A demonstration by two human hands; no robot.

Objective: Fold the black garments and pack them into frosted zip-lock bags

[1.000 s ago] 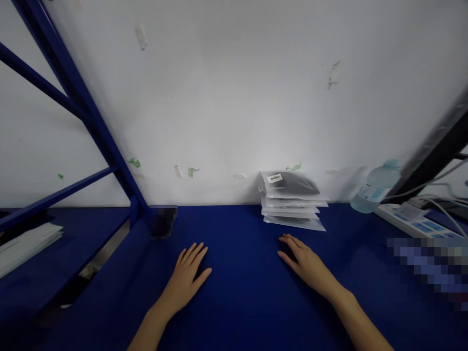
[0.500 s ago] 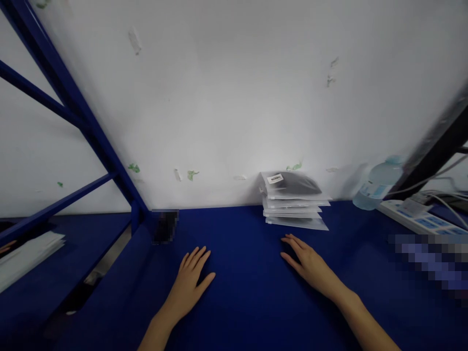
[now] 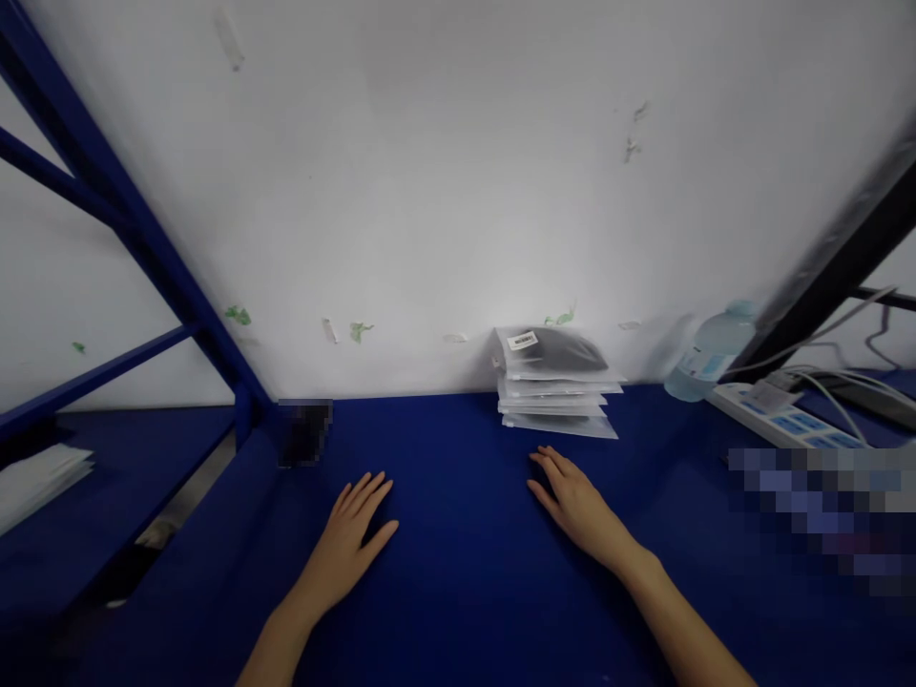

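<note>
Palm down on the blue tabletop (image 3: 458, 572), my left hand (image 3: 350, 534) lies with its fingers outstretched and holds nothing. My right hand (image 3: 576, 501) rests on the same surface to the right, thumb apart from the fingers, also with nothing in it. Just beyond the right hand, against the wall, sits a stack of frosted zip bags (image 3: 558, 382). The top bag has something dark inside and a white barcode label (image 3: 522, 341). The right fingertips are close to the stack but apart from it. A dark pixelated item (image 3: 306, 432) lies beyond my left hand.
At the back right stands a clear bottle (image 3: 712, 351) beside a white power strip (image 3: 791, 420) with cables. A pixelated patch (image 3: 808, 506) covers something nearer on the right. Blue metal framing (image 3: 143, 258) rises on the left; past it lie white sheets or bags (image 3: 43, 482).
The whole view has shifted, so the table, bags and bottle appear a little farther left and slightly higher. Both hands keep much the same pose on the table.
</note>
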